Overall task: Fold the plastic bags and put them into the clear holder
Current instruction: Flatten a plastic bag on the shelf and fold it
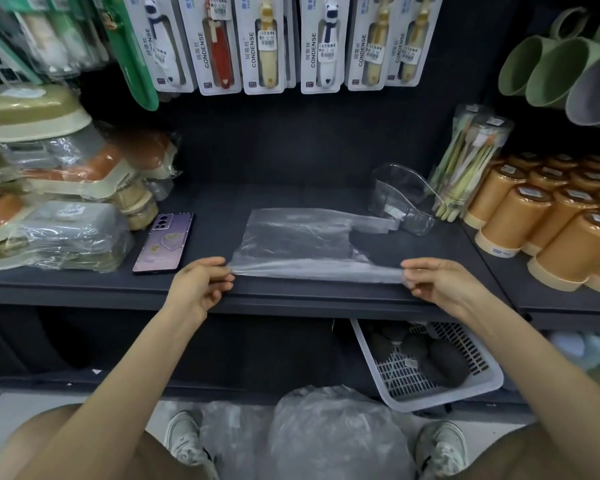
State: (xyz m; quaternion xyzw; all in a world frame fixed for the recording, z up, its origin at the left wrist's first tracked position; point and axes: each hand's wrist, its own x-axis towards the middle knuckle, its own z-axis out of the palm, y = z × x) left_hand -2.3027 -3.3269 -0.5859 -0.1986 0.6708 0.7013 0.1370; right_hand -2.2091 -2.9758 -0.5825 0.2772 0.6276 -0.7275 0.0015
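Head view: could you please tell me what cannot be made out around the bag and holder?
Head view only:
clear holder: contents unclear through glare on transparent walls.
plastic bag: layer count unreadable, film see-through.
floor bag pile: count hidden, crumpled and overlapping.
basket: dark contents unidentifiable, partly under shelf.

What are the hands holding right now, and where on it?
Both hands pinch the clear plastic bag lying on the shelf: the left hand at its near left corner, the right hand at its near right corner.

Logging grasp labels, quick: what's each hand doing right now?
Left hand: pinches the near edge of the plastic bag.
Right hand: pinches the same edge.
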